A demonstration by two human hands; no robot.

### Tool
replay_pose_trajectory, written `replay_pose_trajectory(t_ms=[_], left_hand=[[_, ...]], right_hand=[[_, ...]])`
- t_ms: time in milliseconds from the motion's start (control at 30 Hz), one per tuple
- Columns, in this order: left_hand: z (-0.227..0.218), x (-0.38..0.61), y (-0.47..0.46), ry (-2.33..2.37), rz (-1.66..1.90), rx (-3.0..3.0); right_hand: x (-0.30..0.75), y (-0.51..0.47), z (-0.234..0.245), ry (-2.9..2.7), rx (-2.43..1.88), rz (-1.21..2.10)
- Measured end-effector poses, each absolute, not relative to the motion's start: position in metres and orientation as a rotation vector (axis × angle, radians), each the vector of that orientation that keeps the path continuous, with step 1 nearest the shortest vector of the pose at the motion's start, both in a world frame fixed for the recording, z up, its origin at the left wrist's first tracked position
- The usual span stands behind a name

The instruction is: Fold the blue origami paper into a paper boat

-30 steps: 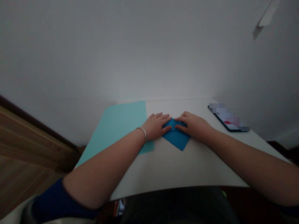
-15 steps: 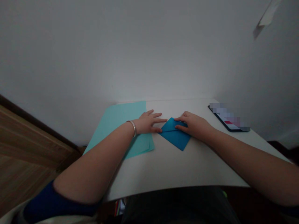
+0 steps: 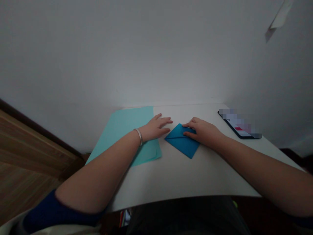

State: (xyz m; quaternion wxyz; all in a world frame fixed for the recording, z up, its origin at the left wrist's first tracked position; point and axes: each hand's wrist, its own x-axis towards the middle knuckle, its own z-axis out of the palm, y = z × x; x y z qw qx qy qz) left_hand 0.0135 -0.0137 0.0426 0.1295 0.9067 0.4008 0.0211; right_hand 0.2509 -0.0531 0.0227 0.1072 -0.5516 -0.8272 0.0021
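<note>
I see a white bench (image 3: 207, 176) against a grey wall (image 3: 156, 58). At least 2 pale turquoise sheets (image 3: 132, 119) overlap on its left side; 1 phone (image 3: 237, 122) lies near the right edge — its screen partly pixelated. A pale strip (image 3: 282, 16) shows high on my right, wood-grained panelling (image 3: 24, 153) far left.

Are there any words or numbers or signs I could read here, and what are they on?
None that can be read.
Phone: its screen is blocked out by blurry squares, so any text there can't be made out.
Blue folded paper: no writing shows.
Turquoise sheets: no writing shows.
White piece on the wall: no readable marks.
Colourful thing below the table edge: too small and dark to tell.
</note>
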Motion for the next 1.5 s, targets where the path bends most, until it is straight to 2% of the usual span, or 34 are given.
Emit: replay_pose_trajectory(t_ms=[100, 367, 733, 933, 1167, 1500], left_hand=[[0.040, 0.025, -0.023, 1.069, 0.142, 2.784], [0.035, 0.033, -0.038, 1.043, -0.124, 2.828], [0.043, 0.035, -0.049, 1.034, -0.114, 2.974], [0.042, 0.034, -0.049, 1.039, -0.247, 2.868], [0.039, 0.034, -0.046, 1.015, -0.211, 2.864], [0.036, 0.031, -0.046, 0.993, -0.153, 2.875]], right_hand=[[0.244, -0.053, 0.029, -2.444, -1.616, 0.000], [0.240, -0.045, 0.035, -2.450, -1.612, 0.114], [0.274, -0.019, 0.037, -2.278, -1.641, 0.818], [0.279, -0.017, 0.037, -2.309, -1.635, 0.835], [0.287, -0.015, 0.038, -2.325, -1.609, 0.922], [0.293, -0.013, 0.042, -2.389, -1.643, 0.870]])
